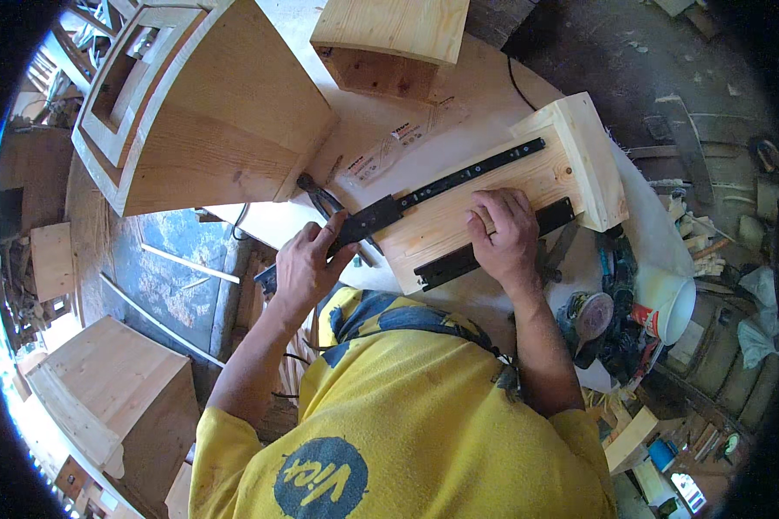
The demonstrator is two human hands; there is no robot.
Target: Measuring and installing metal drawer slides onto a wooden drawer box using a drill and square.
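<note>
While left hand (307,264) fingers grip black drawer slide (441,189), right hand (504,235) on wooden panel (493,186)

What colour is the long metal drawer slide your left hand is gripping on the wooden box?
Black, seen in the head view: long metal drawer slide.

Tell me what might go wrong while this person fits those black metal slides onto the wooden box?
The left hand holds the upper drawer slide at its free end, past the wooden box, so it might shift out of line. The right hand presses the box near the lower slide; fingers could get pinched. The box overhangs the table edge and may tip.
</note>
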